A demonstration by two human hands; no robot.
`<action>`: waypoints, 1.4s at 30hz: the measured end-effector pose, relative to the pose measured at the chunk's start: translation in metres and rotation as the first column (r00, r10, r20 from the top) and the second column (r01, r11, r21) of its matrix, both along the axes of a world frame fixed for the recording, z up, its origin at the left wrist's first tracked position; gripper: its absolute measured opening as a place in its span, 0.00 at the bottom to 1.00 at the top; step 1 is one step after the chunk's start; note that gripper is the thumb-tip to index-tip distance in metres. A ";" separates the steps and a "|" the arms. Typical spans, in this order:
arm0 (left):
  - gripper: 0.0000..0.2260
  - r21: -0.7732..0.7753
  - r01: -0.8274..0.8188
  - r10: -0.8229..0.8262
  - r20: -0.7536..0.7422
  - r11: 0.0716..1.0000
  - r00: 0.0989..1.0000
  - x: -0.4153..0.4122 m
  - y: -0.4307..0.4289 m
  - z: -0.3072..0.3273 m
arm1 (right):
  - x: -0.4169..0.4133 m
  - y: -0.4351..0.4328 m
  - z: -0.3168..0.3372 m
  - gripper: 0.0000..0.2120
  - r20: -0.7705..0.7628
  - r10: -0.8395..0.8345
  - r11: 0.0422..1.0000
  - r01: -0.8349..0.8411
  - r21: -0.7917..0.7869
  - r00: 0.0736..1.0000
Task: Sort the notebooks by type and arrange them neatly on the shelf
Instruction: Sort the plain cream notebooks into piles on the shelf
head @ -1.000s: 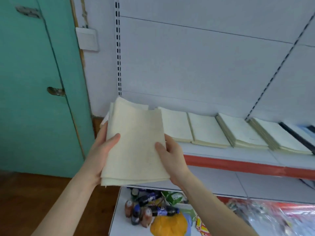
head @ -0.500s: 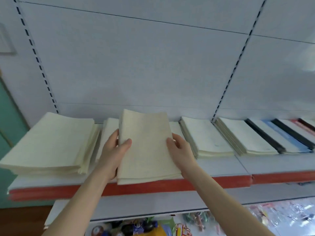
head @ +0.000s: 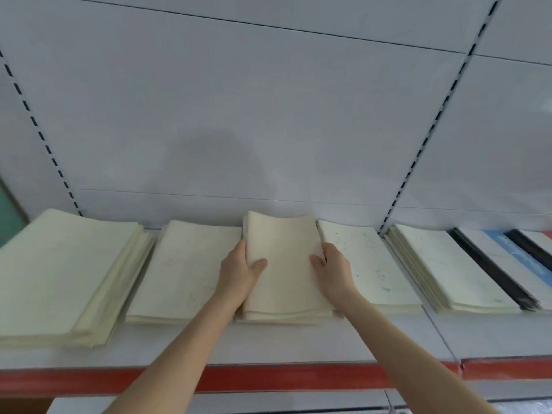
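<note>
A small stack of cream notebooks [head: 283,264] lies on the white shelf [head: 268,342], on top of a pile in the middle of the row. My left hand [head: 239,276] grips its left edge, thumb on the cover. My right hand [head: 333,268] grips its right edge the same way. Left of it lie a cream pile [head: 185,273] and a bigger, fanned cream pile [head: 62,279]. To the right are a speckled cream pile [head: 370,264] and another cream pile [head: 448,270].
Notebooks with black spines and a blue cover [head: 516,258] lie at the far right. The shelf has a red front strip [head: 298,377] and a white back panel with slotted uprights [head: 424,138]. A lower shelf edge shows at the bottom.
Both hands carried the cream stack rightward and forward, from above the shelf's front edge onto the middle pile. The view has moved closer and to the right.
</note>
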State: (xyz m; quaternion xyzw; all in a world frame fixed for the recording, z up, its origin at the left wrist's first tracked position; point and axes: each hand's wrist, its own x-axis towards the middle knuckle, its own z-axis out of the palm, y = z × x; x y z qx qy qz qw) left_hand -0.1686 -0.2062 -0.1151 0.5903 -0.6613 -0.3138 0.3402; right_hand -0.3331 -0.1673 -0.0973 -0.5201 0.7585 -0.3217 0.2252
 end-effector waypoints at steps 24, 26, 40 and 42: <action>0.18 -0.379 0.309 -0.025 0.596 0.872 0.803 0.113 0.097 0.039 | 0.070 -0.012 0.051 0.18 -0.442 0.271 0.950 -0.311 -0.019 0.855; 0.19 -0.386 0.271 0.001 0.576 0.882 0.818 0.144 0.114 0.045 | 0.107 -0.010 0.053 0.19 -0.431 0.316 0.930 -0.367 -0.037 0.845; 0.17 -0.367 0.013 0.223 0.592 0.930 0.774 0.342 0.235 0.043 | 0.333 0.029 0.036 0.26 -0.462 0.629 0.728 -0.682 0.068 0.625; 0.13 -0.406 -0.010 0.268 0.584 0.914 0.766 0.356 0.242 0.039 | 0.349 0.031 0.025 0.27 -0.502 0.653 0.716 -0.677 0.168 0.567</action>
